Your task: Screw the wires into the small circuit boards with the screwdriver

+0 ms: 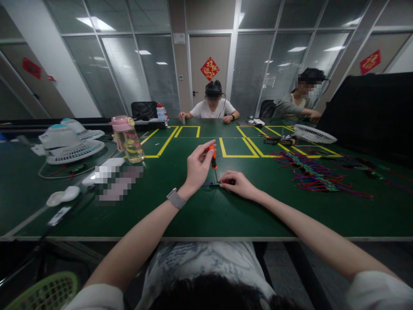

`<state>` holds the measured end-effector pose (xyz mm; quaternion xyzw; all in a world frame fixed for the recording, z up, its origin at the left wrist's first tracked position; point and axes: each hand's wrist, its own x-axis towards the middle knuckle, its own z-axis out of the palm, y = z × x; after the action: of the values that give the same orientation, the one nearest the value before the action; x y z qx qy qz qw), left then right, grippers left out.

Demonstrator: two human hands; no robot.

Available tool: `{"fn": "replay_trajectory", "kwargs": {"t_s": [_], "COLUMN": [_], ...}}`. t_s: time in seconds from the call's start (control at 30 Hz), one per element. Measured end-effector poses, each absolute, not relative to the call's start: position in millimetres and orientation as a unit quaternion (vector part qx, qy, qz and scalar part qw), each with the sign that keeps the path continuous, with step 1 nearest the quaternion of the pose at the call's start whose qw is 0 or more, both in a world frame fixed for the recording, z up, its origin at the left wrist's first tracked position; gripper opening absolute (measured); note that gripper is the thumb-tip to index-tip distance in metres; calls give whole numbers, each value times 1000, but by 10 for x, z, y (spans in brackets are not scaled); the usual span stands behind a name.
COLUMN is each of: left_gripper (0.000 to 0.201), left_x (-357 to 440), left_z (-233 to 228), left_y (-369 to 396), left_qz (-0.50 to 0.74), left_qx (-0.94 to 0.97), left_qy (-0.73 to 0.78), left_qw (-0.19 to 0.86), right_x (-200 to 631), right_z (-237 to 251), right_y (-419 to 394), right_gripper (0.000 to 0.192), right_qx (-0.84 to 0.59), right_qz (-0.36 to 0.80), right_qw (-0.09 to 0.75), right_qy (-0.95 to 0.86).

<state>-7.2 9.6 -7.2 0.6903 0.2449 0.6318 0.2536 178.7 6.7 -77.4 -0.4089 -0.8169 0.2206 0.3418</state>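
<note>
I count one orange-handled screwdriver (212,156), one small circuit board (215,184), one pink-lidded bottle (127,138), three fan heads: two on my left (69,144), one far right (314,134), and two co-workers (213,105).

Orange-handled screwdriver (212,156), dark green table (200,211) (yellow taped lines), pink-lidded bottle (127,138), red-blue-purple wires (309,174)

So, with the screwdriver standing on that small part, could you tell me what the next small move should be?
Probably twist the screwdriver in place: the left hand pinches its orange handle upright, the tip sits on the small part, and the right hand pins that part to the table.
</note>
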Motion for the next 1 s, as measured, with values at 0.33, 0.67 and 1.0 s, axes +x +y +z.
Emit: {"fn": "replay_trajectory", "kwargs": {"t_s": [0.33, 0.67, 1.0], "left_gripper": [32, 25, 24], "left_x": [-60, -91, -74], "left_z": [-99, -105, -82], "left_y": [134, 147, 109], "left_qz": [621, 631, 638], "left_qx": [693, 703, 696], "left_qy": [224, 280, 276], "left_qw": [290, 169, 179], "right_x": [1793, 1781, 1783], "right_z": [-795, -785, -791], "right_y": [79, 65, 74], "right_gripper": [17, 17, 16], "right_qx": [-405, -406, -408], "right_qz": [216, 217, 217], "right_qw": [341, 347, 343], "right_qy": [-820, -817, -818]}}
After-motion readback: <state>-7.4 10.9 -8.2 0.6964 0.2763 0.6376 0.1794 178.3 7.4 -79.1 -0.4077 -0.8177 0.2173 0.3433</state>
